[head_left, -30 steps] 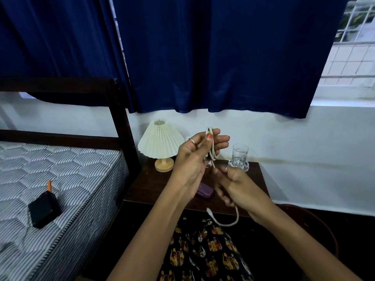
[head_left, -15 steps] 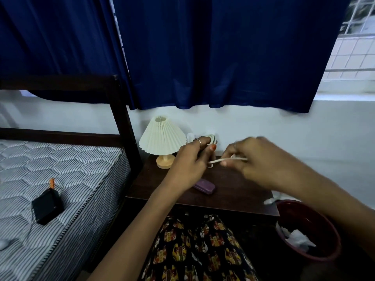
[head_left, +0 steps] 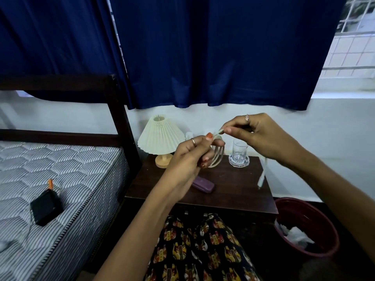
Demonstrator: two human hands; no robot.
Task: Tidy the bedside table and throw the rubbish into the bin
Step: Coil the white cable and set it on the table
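- Left hand (head_left: pixel 187 154): gripping a coil of white cable (head_left: pixel 217 157), fingers curled through the loops, thumb pressing on top; holding it above the table (head_left: pixel 233 179).
- Right hand (head_left: pixel 257 134): pinching the cable's free run between thumb and forefinger, just above and to the right of the coil; the tail is hanging down behind the wrist, its plug end (head_left: pixel 261 180) dangling over the table's right side.
- Table: dark wood, standing between the bed (head_left: pixel 60 179) and the bin (head_left: pixel 312 226), against the white wall.
- Lamp (head_left: pixel 161 136): cream pleated shade on a pale wooden base, standing at the table's back left corner.
- Glass (head_left: pixel 239 152): clear, upright on a clear coaster at the back of the table; whether it is holding anything cannot be told.
- Purple case (head_left: pixel 203 184): lying flat near the table's front, partly hiding under the left wrist.
- Bin: dark red, round, sitting on the floor just right of the table; holding crumpled white paper (head_left: pixel 294 234).
- Bed: striped mattress carrying a black box (head_left: pixel 45 207) with an orange item (head_left: pixel 50 184) lying just behind it.
- Curtain (head_left: pixel 203 47): dark blue, hanging above the table.
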